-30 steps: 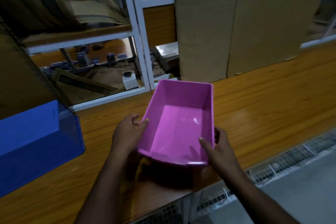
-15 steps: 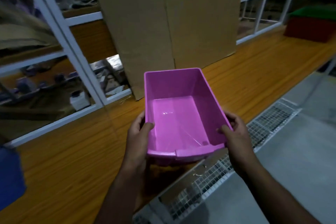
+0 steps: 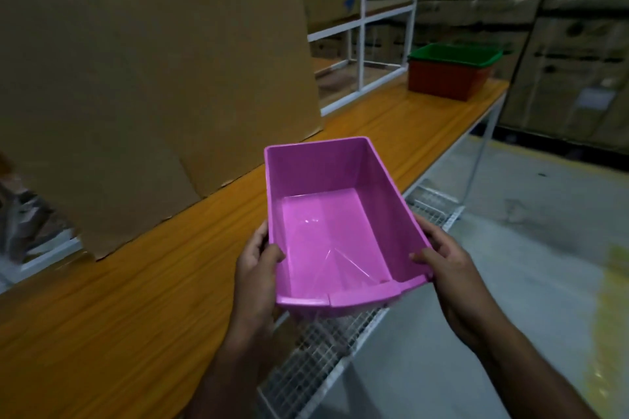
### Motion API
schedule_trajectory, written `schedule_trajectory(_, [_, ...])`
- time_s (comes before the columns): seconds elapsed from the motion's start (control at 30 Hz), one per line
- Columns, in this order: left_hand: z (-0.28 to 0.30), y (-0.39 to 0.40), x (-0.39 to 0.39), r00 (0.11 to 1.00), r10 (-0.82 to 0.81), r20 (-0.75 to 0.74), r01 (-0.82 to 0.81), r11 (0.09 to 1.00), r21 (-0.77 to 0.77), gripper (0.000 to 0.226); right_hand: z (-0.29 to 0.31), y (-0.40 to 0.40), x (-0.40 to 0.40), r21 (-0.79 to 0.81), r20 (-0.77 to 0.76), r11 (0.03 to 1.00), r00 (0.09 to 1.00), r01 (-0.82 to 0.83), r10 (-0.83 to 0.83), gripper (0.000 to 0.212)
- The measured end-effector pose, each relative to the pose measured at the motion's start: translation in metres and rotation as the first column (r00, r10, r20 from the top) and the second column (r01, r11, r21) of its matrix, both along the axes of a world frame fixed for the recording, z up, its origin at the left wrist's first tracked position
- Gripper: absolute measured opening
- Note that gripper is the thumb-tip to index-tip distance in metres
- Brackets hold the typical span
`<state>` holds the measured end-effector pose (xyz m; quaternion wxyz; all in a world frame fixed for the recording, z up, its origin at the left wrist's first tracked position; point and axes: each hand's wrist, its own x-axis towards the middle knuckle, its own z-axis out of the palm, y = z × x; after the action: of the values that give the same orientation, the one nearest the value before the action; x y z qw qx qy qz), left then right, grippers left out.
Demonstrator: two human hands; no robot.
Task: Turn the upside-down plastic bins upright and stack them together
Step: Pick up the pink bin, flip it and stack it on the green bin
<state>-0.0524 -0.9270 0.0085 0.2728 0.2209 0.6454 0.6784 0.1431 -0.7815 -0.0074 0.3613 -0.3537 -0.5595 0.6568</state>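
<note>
Above the table edge point(image 3: 425, 153), pink bin point(image 3: 326, 231) upright, long axis pointing away, left hand point(image 3: 257, 269) and right hand point(image 3: 446, 269) grip grasping its sides

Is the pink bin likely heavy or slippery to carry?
Probably light: the pink bin is empty and thin-walled, and the left hand and right hand hold it only at its near corners. Its glossy plastic may be somewhat slippery. The walls might flex a little.

Both hands, left point(image 3: 256, 270) and right point(image 3: 446, 269), hold a pink bin point(image 3: 332, 224) upright (open side up) above the bench point(image 3: 129, 299) edge; a green bin point(image 3: 454, 54) sits nested in a red bin point(image 3: 446, 82) far along it.
</note>
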Motion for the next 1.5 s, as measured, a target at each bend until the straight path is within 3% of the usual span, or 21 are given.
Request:
schedule_trajectory(0.27, [0.008,0.153,0.024,0.988,-0.155,-0.018,0.156,0.988,0.022,0.042,-0.002,0.120,0.039,0.042,-0.006,0.986,0.987,0.161,-0.161,0.059])
schedule_trajectory(0.6, [0.025,0.377,0.007,0.966,-0.257,0.015,0.254,0.962,0.105,0.046,0.021,0.320,0.035,0.191,0.115,0.954,0.960,0.231,-0.256,0.061])
schedule_trajectory(0.87, [0.039,0.534,0.009,0.960,-0.280,0.023,0.275,0.954,0.123,0.050,0.033,0.466,0.033,0.203,0.087,0.932,0.943,0.300,-0.322,0.060])
schedule_trajectory(1.23, [0.053,0.715,0.037,0.993,-0.106,0.042,0.095,0.971,0.220,0.041,0.041,0.691,0.040,0.218,-0.056,0.959,0.984,0.179,-0.171,0.060])
schedule_trajectory(1.5, [0.086,0.832,0.072,0.997,0.082,0.008,-0.080,0.947,0.312,0.040,0.077,0.849,0.043,0.179,-0.202,0.982,0.979,0.054,-0.017,0.046])
